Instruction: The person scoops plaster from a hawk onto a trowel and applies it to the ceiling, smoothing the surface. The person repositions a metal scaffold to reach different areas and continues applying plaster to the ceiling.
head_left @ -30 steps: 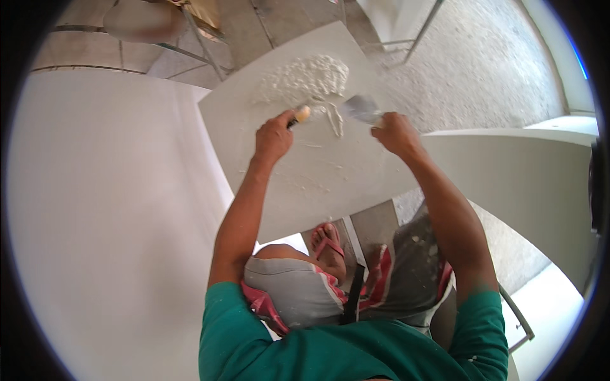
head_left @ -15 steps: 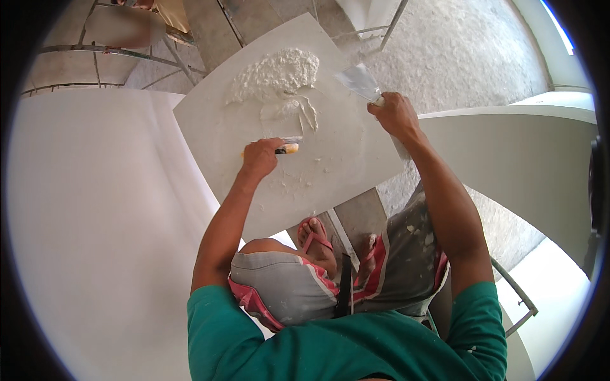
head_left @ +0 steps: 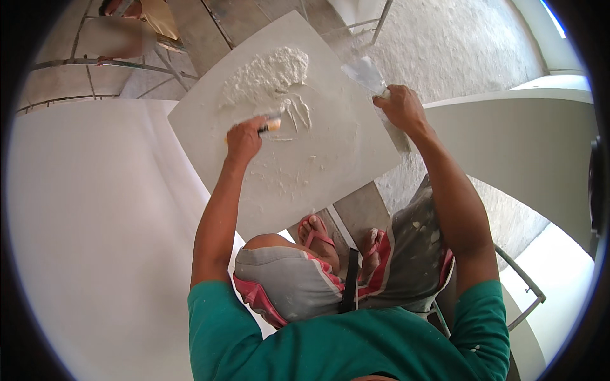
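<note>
A pale square board lies in front of me, with a lumpy heap of white paste toward its far part and smears below. My left hand is closed on a putty knife with a yellow-and-black handle, over the board just below the paste. My right hand grips a wide putty knife at the board's right edge, its blade pointing up and left. My feet in red flip-flops show beneath the board's near edge.
Smooth white surface fills the left. A curved pale wall is at right, with rough floor beyond. Metal scaffold bars stand around. At top left another person is beside the scaffold. A bent metal rail is at lower right.
My left hand has moved down, then slightly back up with its knife. My right hand has shifted upward. The board appears further left, and more of the other person shows.
</note>
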A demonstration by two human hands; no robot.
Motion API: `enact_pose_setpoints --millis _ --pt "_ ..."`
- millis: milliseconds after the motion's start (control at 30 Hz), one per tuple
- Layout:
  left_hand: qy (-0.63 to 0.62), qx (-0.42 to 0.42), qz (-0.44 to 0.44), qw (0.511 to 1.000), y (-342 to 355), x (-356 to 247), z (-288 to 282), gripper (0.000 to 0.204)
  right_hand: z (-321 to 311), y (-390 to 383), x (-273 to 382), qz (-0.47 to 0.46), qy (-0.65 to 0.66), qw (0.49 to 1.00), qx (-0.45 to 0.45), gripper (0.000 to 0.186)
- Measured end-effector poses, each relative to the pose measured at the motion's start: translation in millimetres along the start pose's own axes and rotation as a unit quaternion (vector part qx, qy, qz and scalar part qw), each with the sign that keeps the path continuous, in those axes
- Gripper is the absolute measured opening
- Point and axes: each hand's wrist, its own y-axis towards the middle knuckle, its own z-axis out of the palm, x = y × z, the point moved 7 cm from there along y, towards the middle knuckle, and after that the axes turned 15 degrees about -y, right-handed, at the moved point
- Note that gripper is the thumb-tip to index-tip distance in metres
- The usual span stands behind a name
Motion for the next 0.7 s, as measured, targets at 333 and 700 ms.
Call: enact_pose_setpoints --millis 333,700 --pt "0.041 0.119 -0.072 0.989 -9 9 7 0.041 -2 -5 -10 0.015 0.015 1.000 0.018 0.031" --pt "0.012 0.106 -0.027 0.994 -68 -5 64 0.049 2 -7 -18 0.028 0.011 0.999 0.036 0.030"
